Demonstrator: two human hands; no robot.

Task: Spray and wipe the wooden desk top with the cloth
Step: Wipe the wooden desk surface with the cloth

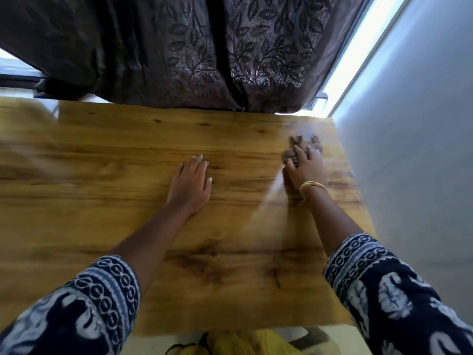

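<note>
right hand (305,166) grips the bunched cloth (302,147) near the desk top (102,155) far right corner. left hand (190,181) flat, fingers straight, mid-desk. unwiped expanse lies leftward; judged next stroke sweeps left.

Home room: wooden desk (128,155) beneath leaf-patterned curtain (204,52) at a window (358,60).

Daylight enters past the curtain (204,52) at the window's right edge and glares in streaks on the surface (102,162). Wide-angle bending warps the edges; the right hand (304,167) blurs.
</note>
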